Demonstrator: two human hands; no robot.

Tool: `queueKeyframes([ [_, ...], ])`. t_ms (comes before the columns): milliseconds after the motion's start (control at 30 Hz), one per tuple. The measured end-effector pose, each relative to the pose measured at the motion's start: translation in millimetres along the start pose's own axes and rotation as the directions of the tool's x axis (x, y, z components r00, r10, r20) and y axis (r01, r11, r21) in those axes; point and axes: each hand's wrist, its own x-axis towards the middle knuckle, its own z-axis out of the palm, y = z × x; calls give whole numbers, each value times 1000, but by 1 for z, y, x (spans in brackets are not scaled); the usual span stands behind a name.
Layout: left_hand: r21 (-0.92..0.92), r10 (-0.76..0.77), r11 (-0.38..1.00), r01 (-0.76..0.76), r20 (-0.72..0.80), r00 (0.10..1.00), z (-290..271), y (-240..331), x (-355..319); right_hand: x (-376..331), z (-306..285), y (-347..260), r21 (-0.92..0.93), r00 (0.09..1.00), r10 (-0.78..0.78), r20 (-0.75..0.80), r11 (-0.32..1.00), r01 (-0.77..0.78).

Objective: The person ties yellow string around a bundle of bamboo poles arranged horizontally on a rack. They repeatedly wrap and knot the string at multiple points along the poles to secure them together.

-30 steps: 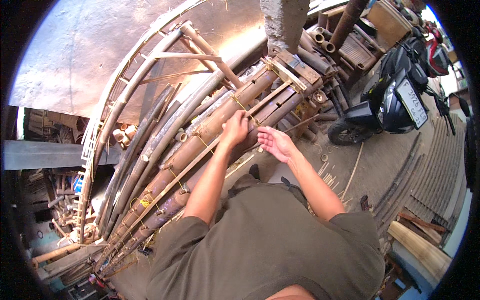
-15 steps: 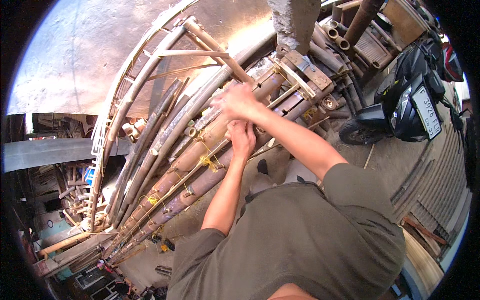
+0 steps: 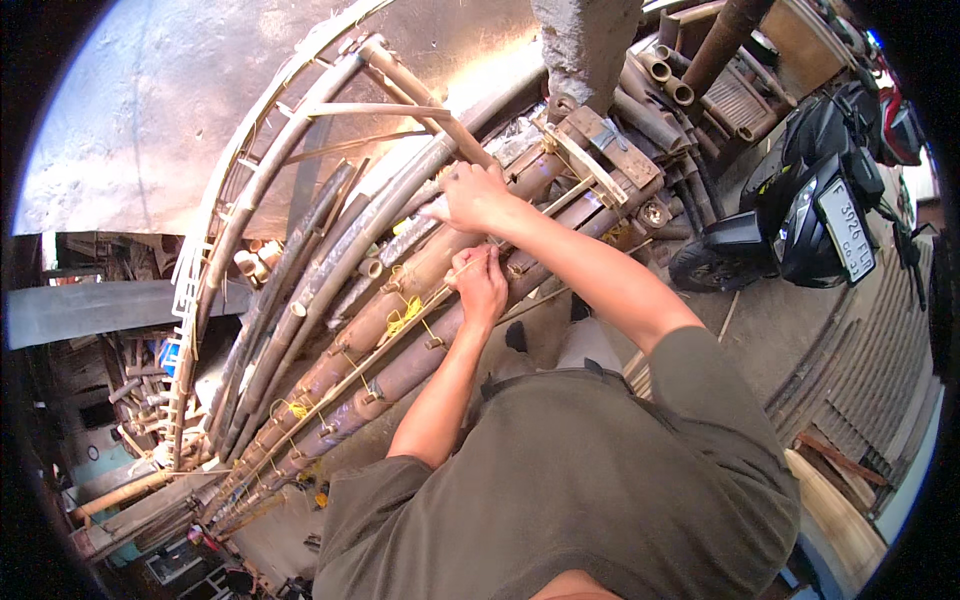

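Two long brown bamboo poles (image 3: pixel 385 320) lie side by side on a slant, with a thin split bamboo strip (image 3: pixel 370 372) running between them. Yellow cord (image 3: pixel 403 318) ties them at several spots. My left hand (image 3: pixel 478 284) is closed in a pinch at the strip, between the poles; whatever its fingertips grip is too small to make out. Just beyond it, my right hand (image 3: pixel 474 198) is over the farther pole, palm down, with the thumb stretched away from the bent fingers. Nothing shows in it, though its underside is hidden.
A wooden block clamp (image 3: pixel 610 150) stands at the poles' right end, beside a concrete post (image 3: pixel 588 50). A curved bamboo frame (image 3: pixel 235 210) and loose poles (image 3: pixel 290 320) lie at the left. To the right are a black motorcycle (image 3: pixel 810 220) and stacked bamboo tubes (image 3: pixel 668 80).
My right hand, blurred before, has come to a sharper pose slightly farther left, its fingers more bent. My left hand stays closed at the strip. The view has shifted slightly.
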Motion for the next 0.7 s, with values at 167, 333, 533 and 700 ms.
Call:
queueKeyframes([
  [167,-30,31,999,-30,15,999,4,-2,-3,15,38,17,737,889,-234,393,658,-153],
  [333,115,-8,993,1,66,998,22,-35,-8,-72,-95,2,891,740,-538,404,415,-184],
  [533,-127,-76,988,83,58,995,-9,14,4,-210,-11,25,724,805,-294,516,652,-226],
  [700,-501,-192,821,274,211,959,-29,10,60,-132,-129,-12,874,816,-344,465,327,-360],
])
